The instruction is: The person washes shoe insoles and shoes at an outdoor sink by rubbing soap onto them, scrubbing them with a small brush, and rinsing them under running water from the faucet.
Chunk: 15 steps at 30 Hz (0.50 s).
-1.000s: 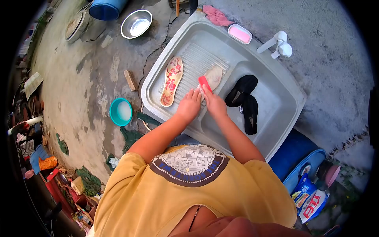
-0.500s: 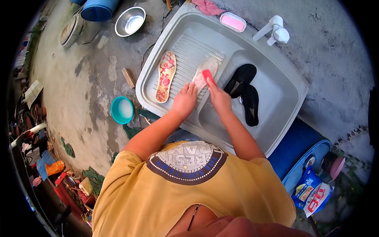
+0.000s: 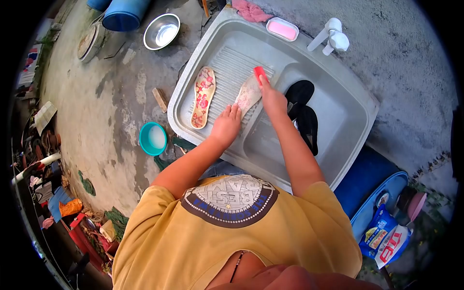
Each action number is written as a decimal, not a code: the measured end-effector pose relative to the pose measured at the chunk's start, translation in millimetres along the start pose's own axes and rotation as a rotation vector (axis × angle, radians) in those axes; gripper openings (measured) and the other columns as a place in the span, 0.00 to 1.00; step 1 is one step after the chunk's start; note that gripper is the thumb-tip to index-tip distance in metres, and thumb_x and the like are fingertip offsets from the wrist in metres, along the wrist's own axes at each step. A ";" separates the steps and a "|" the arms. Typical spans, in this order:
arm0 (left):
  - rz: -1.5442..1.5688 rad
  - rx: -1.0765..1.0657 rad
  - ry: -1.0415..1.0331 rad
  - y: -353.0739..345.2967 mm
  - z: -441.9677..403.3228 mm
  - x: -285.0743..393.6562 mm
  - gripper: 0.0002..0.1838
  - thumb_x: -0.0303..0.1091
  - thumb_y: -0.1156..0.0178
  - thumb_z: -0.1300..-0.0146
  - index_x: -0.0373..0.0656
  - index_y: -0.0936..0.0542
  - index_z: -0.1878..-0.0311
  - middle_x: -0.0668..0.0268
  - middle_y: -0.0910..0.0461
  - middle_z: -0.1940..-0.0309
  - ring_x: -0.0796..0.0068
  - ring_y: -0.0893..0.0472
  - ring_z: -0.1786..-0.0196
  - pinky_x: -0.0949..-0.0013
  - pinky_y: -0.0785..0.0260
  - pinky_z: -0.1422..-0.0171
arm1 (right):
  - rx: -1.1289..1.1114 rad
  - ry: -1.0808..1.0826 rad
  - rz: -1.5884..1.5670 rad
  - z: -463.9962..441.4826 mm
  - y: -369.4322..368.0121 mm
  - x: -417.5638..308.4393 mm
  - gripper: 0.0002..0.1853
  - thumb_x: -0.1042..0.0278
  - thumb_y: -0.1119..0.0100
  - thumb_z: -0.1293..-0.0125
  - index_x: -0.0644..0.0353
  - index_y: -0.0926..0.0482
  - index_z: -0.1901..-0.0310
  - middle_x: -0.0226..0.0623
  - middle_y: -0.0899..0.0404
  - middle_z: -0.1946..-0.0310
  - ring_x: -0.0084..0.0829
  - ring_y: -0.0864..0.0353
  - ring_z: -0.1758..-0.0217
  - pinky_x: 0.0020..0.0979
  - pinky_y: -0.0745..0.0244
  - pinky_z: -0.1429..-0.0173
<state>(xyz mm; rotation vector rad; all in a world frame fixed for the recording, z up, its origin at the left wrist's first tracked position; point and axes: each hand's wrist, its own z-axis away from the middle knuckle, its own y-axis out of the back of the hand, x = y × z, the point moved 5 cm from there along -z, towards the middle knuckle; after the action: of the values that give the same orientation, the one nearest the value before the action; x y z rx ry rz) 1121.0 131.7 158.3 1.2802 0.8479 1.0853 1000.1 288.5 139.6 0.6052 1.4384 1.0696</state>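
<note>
My right hand (image 3: 273, 100) is closed on a red brush (image 3: 260, 75) at the upper end of a pale insole (image 3: 248, 94). That insole lies on the ribbed board of the grey sink (image 3: 192, 65). The fingers of my left hand (image 3: 227, 126) rest on its lower end, stretched out and close together, pressing it down. To the left, a flowered insole (image 3: 203, 98) lies on the same board. Two black shoes (image 3: 307, 126) sit in the basin at the right, partly hidden behind my right hand and forearm.
Along the sink's far rim are a pink cloth (image 3: 251, 10), a pink soap in a dish (image 3: 282, 30) and a white tap (image 3: 333, 37). A teal bucket (image 3: 153, 138) and a metal bowl (image 3: 162, 32) stand on the ground at the left. A blue barrel (image 3: 374, 183) is at the right.
My right hand and the red brush have moved up along the pale insole to its far end. My left hand has stayed on the lower end.
</note>
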 end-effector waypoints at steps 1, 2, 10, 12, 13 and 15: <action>-0.003 0.004 -0.002 2.4 -0.7 -2.0 0.28 0.32 0.42 0.32 0.32 0.26 0.30 0.47 0.28 0.26 0.47 0.23 0.29 0.55 0.25 0.28 | -0.002 -0.057 0.013 -8.0 -0.5 -2.8 0.25 0.54 0.49 0.20 0.33 0.32 0.24 0.52 0.14 0.67 0.56 0.13 0.65 0.54 0.19 0.63; 0.002 0.004 0.010 3.3 -1.0 -3.2 0.28 0.32 0.42 0.32 0.32 0.26 0.30 0.47 0.27 0.26 0.47 0.23 0.29 0.55 0.25 0.29 | 0.002 -0.114 0.026 -15.4 0.4 -6.8 0.25 0.54 0.50 0.20 0.33 0.32 0.24 0.52 0.14 0.67 0.56 0.13 0.65 0.54 0.19 0.63; 0.004 -0.015 0.032 -3.7 -2.0 -1.9 0.30 0.32 0.42 0.33 0.32 0.27 0.28 0.48 0.29 0.25 0.48 0.26 0.26 0.55 0.26 0.28 | -0.174 0.001 -0.016 8.9 1.8 -26.4 0.23 0.53 0.59 0.18 0.36 0.32 0.25 0.58 0.14 0.61 0.60 0.12 0.58 0.57 0.19 0.54; 0.025 -0.025 0.033 4.7 -1.5 0.1 0.29 0.32 0.43 0.32 0.32 0.27 0.29 0.48 0.29 0.25 0.48 0.26 0.26 0.54 0.27 0.27 | -0.135 -0.099 -0.029 -9.8 5.9 -23.6 0.23 0.53 0.58 0.18 0.36 0.31 0.26 0.58 0.14 0.62 0.60 0.13 0.59 0.57 0.20 0.54; 0.032 -0.030 0.030 8.0 -1.7 -0.5 0.29 0.31 0.44 0.32 0.32 0.27 0.29 0.48 0.29 0.25 0.48 0.25 0.26 0.54 0.27 0.27 | -0.122 -0.120 -0.044 -11.1 -1.0 -24.3 0.23 0.53 0.57 0.18 0.36 0.30 0.26 0.58 0.14 0.62 0.60 0.13 0.59 0.57 0.20 0.55; 0.040 -0.027 0.042 5.4 -0.7 -1.4 0.28 0.31 0.44 0.31 0.32 0.27 0.28 0.48 0.29 0.25 0.48 0.26 0.26 0.54 0.28 0.26 | -0.104 -0.049 -0.052 -1.1 -11.8 -32.3 0.22 0.54 0.56 0.19 0.36 0.29 0.26 0.56 0.14 0.64 0.60 0.13 0.60 0.57 0.20 0.56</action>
<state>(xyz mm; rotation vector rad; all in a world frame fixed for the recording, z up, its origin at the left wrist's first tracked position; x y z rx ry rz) 1119.1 130.3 163.4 1.2601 0.8389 1.1548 1007.4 255.3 144.8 0.5138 1.3403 1.0745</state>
